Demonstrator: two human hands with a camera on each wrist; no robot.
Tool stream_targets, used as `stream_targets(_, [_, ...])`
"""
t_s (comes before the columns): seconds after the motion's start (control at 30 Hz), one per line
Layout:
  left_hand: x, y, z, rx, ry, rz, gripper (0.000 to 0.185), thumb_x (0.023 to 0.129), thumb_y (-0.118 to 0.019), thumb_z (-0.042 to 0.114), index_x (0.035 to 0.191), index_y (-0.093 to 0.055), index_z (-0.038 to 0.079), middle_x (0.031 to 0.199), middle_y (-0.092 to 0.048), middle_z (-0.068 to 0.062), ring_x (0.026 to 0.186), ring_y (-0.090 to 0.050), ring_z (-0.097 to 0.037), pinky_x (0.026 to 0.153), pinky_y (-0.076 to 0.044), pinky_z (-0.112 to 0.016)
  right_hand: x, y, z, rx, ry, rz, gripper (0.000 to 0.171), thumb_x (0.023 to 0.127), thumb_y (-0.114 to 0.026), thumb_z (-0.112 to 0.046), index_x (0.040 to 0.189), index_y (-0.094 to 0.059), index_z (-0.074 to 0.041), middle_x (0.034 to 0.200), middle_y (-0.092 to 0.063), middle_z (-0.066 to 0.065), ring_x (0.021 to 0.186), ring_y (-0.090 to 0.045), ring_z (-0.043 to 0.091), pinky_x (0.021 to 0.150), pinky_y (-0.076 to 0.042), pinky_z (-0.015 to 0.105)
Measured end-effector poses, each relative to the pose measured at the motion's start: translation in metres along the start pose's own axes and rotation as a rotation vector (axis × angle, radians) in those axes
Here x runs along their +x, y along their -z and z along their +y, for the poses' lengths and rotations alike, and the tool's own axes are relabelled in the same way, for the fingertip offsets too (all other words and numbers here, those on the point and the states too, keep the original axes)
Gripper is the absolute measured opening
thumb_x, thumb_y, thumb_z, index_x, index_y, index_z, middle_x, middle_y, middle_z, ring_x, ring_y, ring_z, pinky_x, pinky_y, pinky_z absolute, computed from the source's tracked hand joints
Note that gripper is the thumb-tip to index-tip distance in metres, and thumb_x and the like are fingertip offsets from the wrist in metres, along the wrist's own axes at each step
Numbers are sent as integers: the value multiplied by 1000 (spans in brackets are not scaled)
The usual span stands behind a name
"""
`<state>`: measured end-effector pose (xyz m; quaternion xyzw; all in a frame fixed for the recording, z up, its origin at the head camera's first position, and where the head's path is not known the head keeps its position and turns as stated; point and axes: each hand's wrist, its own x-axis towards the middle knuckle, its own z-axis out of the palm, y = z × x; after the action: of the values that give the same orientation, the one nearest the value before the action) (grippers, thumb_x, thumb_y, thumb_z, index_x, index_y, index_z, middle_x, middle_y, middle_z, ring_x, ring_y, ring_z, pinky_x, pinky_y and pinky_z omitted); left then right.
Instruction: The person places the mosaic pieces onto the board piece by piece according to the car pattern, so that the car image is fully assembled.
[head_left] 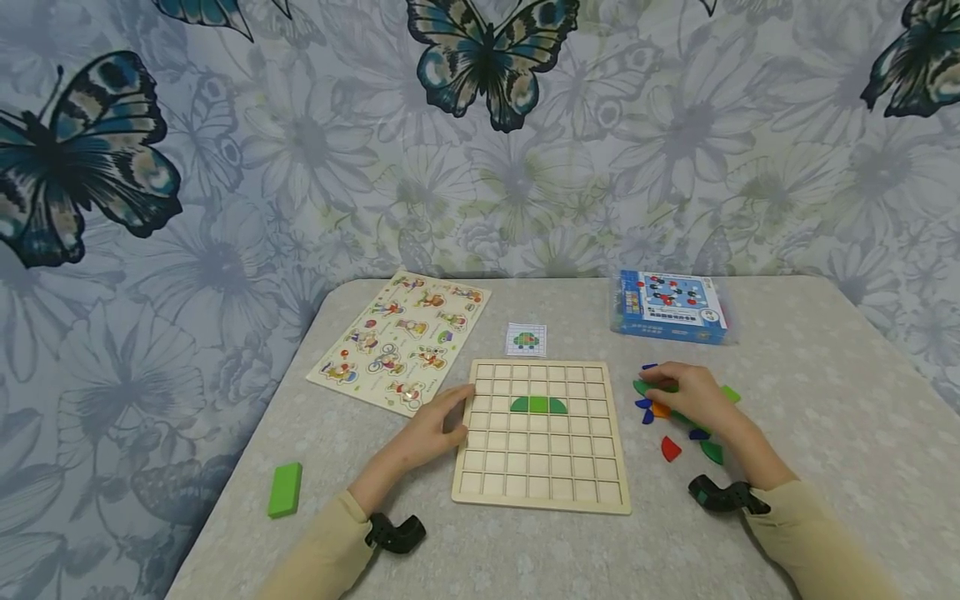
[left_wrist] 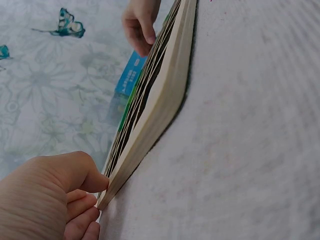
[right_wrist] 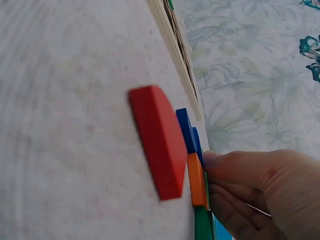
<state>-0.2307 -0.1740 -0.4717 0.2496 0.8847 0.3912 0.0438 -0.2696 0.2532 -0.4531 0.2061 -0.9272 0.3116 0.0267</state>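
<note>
A square wooden grid board (head_left: 543, 503) lies on the table. Near its top, a light green square (head_left: 538, 405) sits between two dark green quarter-circle pieces (head_left: 520, 405). My left hand (head_left: 422, 433) rests thumb and fingers against the board's left edge; the left wrist view shows the thumb (left_wrist: 82, 172) touching that edge. Right of the board, my right hand (head_left: 693, 398) is over a group of coloured pieces, thumb and index finger pinching a green quarter-circle piece (head_left: 641, 387). Beside it are an orange piece (head_left: 661, 410) and blue pieces (head_left: 647, 417). The palm hides part of the group.
A red quarter-circle piece (head_left: 671, 449) and a green one (head_left: 712, 452) lie nearer me. Behind the board is a small pattern card (head_left: 527, 339). A picture board (head_left: 397, 342) is back left, a blue box (head_left: 670, 307) back right, a green block (head_left: 285, 490) front left.
</note>
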Motion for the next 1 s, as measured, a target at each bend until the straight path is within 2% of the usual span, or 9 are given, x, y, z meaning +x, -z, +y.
stream_targets(0.23, [0, 0, 1, 1, 19, 1, 64, 87, -60, 7, 146, -34, 4, 149, -33, -12, 137, -27, -26, 109, -26, -43, 4, -4, 1, -40, 17, 36, 26, 85, -70, -10, 108, -69, 1, 100, -67, 13, 87, -64, 28, 74, -52, 44])
stream_targets(0.37, [0, 1, 1, -3, 13, 1, 64, 87, -60, 7, 146, -34, 4, 148, -33, -13, 137, -27, -27, 109, -26, -44, 5, -5, 0, -65, -2, 72, 25, 85, -70, -12, 106, -70, 3, 99, -67, 16, 86, -63, 29, 74, -52, 45])
stream_targets(0.5, [-1, 0, 1, -7, 3, -1, 64, 88, -60, 7, 146, -33, 3, 149, -33, -14, 137, -27, -28, 109, -26, -45, 5, -6, 1, -52, -20, 93, 24, 87, -67, -11, 106, -69, 3, 101, -67, 18, 87, -64, 31, 75, -52, 46])
stream_targets(0.67, [-1, 0, 0, -6, 8, -5, 64, 88, -59, 8, 147, -33, 4, 149, -32, -13, 137, -26, -28, 109, -25, -45, 3, -5, 1, -60, -25, 72, 24, 86, -68, -7, 107, -69, 3, 103, -67, 18, 88, -63, 31, 74, -52, 46])
stream_targets(0.87, [0, 0, 0, 2, 10, 4, 64, 87, -60, 8, 146, -34, 4, 149, -33, -12, 137, -27, -27, 109, -25, -45, 3, -7, 0, -67, -7, 91, 26, 85, -70, -14, 105, -70, 3, 97, -67, 15, 84, -63, 28, 72, -52, 44])
stream_targets(1.0, [-1, 0, 1, 1, 17, -2, 64, 88, -60, 9, 147, -33, 5, 149, -32, -12, 137, -26, -27, 109, -25, -44, 2, -9, 1, -33, 6, 110, 28, 87, -68, -15, 109, -69, 2, 101, -67, 16, 86, -64, 29, 72, -53, 44])
